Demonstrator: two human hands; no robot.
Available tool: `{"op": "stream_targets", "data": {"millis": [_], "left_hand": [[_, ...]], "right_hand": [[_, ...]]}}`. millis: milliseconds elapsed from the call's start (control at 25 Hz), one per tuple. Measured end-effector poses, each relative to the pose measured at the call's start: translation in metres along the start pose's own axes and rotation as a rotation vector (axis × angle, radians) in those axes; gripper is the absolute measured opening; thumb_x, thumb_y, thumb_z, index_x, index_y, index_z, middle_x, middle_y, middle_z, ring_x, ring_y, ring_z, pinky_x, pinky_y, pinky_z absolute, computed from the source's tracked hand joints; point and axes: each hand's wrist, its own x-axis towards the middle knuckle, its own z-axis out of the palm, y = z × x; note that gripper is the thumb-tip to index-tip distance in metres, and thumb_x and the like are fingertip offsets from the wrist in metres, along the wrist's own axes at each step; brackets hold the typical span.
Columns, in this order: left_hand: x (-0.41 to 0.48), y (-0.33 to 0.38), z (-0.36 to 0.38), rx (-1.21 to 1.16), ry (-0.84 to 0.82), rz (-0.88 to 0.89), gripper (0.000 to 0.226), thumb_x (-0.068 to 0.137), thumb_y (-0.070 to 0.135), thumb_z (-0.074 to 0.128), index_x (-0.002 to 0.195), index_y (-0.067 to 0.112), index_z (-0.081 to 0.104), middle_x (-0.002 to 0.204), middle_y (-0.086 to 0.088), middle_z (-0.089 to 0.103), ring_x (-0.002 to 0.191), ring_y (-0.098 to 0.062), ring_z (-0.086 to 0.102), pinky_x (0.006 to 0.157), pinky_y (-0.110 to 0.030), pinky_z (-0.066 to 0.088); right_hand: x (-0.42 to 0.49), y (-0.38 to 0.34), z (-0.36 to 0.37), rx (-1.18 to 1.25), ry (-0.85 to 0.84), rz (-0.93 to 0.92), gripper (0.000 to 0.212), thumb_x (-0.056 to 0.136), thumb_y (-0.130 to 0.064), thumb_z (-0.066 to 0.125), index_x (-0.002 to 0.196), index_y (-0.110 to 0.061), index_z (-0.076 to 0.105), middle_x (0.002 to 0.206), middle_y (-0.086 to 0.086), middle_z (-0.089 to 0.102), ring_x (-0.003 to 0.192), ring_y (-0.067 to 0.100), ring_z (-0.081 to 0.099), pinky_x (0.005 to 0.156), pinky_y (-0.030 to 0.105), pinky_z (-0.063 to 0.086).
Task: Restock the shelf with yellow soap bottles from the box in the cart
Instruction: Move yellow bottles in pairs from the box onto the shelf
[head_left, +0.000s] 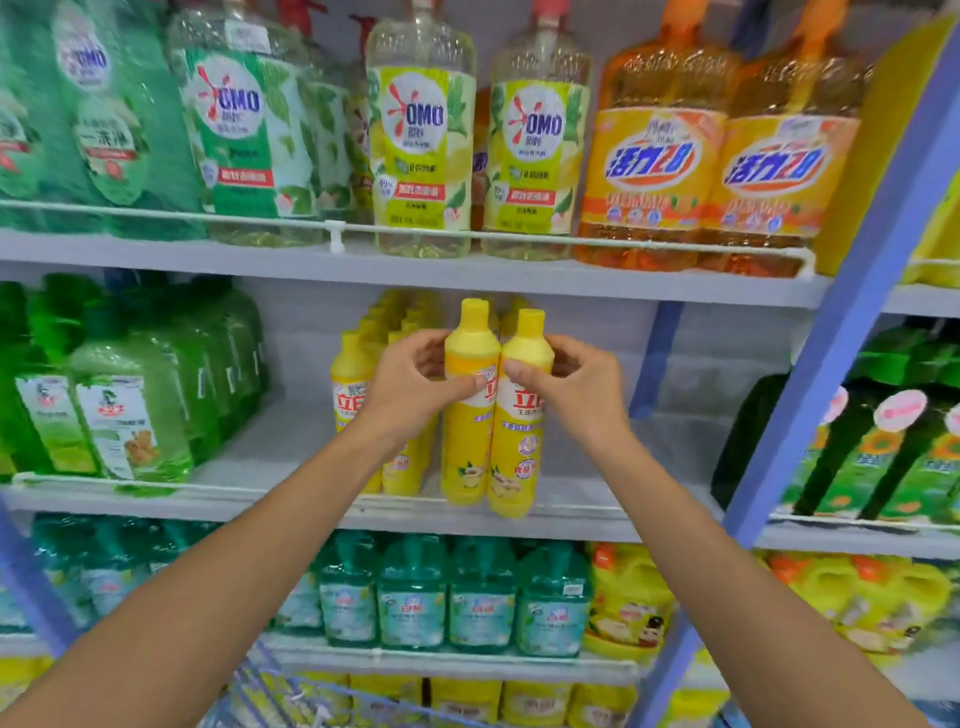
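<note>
Two yellow soap bottles stand upright side by side at the front edge of the middle shelf (597, 506). My left hand (415, 382) grips the left bottle (467, 436) around its shoulder. My right hand (571, 384) grips the right bottle (517, 457) the same way. Their bases are at the shelf's front rail; whether they rest on it I cannot tell. Behind and to the left stands a row of several matching yellow bottles (353, 384), running back into the shelf. The box is not in view.
Green soap bottles (130, 415) fill the left of the middle shelf. Bare shelf lies right of the held bottles up to a blue upright (810, 415). Large bottles line the shelf above (421, 135); teal bottles (447, 597) sit below. The cart's blue wire rim (291, 691) shows at the bottom.
</note>
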Motion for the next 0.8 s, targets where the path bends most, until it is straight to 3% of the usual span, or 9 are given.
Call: {"op": "stream_targets", "data": {"millis": [80, 200, 280, 400, 520, 640, 800], "left_hand": [[0.019, -0.006, 0.013, 0.003, 0.045, -0.006, 0.049, 0.070, 0.001, 0.088, 0.113, 0.012, 0.067, 0.107, -0.005, 0.076, 0.099, -0.018, 0.073, 0.085, -0.030, 0.060], [0.036, -0.023, 0.032, -0.004, 0.098, -0.034, 0.042, 0.070, 0.001, 0.088, 0.102, 0.018, 0.066, 0.097, -0.001, 0.075, 0.085, -0.004, 0.073, 0.075, -0.020, 0.057], [0.041, -0.043, 0.041, -0.012, 0.127, -0.061, 0.041, 0.069, 0.000, 0.088, 0.101, 0.015, 0.067, 0.092, 0.000, 0.075, 0.079, -0.001, 0.071, 0.069, -0.017, 0.055], [0.042, -0.076, 0.048, -0.007, 0.162, -0.109, 0.052, 0.068, 0.003, 0.090, 0.114, 0.006, 0.066, 0.098, -0.002, 0.075, 0.084, -0.004, 0.071, 0.071, -0.016, 0.055], [0.040, -0.097, 0.054, 0.004, 0.163, -0.073, 0.052, 0.075, 0.009, 0.087, 0.121, 0.012, 0.064, 0.106, 0.004, 0.074, 0.092, 0.003, 0.070, 0.076, -0.013, 0.053], [0.028, -0.114, 0.059, -0.048, 0.181, -0.068, 0.056, 0.075, 0.009, 0.087, 0.122, 0.018, 0.060, 0.111, 0.014, 0.071, 0.101, 0.005, 0.067, 0.082, -0.012, 0.052], [0.015, -0.137, 0.061, -0.055, 0.199, -0.069, 0.053, 0.077, 0.013, 0.086, 0.125, 0.018, 0.064, 0.113, 0.010, 0.073, 0.104, -0.001, 0.069, 0.086, -0.020, 0.056]], "right_hand": [[0.023, 0.012, -0.004, 0.007, -0.002, -0.009, 0.030, 0.073, -0.024, 0.089, 0.099, -0.024, 0.074, 0.091, -0.008, 0.078, 0.084, 0.009, 0.075, 0.074, 0.027, 0.061], [0.047, 0.039, -0.005, 0.001, 0.005, 0.024, 0.041, 0.069, -0.028, 0.091, 0.106, -0.016, 0.076, 0.095, -0.002, 0.079, 0.088, 0.016, 0.076, 0.083, 0.041, 0.062], [0.055, 0.060, -0.002, -0.017, 0.011, 0.053, 0.045, 0.063, -0.037, 0.092, 0.103, -0.021, 0.077, 0.093, -0.003, 0.079, 0.087, 0.016, 0.076, 0.084, 0.045, 0.062], [0.055, 0.091, 0.004, -0.045, 0.036, 0.068, 0.039, 0.065, -0.032, 0.093, 0.100, -0.031, 0.075, 0.092, -0.005, 0.079, 0.086, 0.014, 0.076, 0.084, 0.045, 0.062], [0.051, 0.107, 0.006, -0.006, 0.093, 0.077, 0.055, 0.065, -0.038, 0.090, 0.115, -0.022, 0.072, 0.101, -0.003, 0.078, 0.093, 0.015, 0.075, 0.086, 0.037, 0.061], [0.038, 0.118, 0.005, 0.076, 0.086, 0.108, 0.052, 0.077, -0.014, 0.087, 0.124, -0.013, 0.066, 0.108, 0.000, 0.077, 0.099, 0.012, 0.073, 0.083, 0.025, 0.057], [0.017, 0.139, -0.001, 0.089, -0.006, 0.154, 0.043, 0.085, -0.011, 0.079, 0.125, -0.008, 0.064, 0.114, 0.002, 0.076, 0.107, 0.018, 0.072, 0.089, 0.034, 0.058]]}}
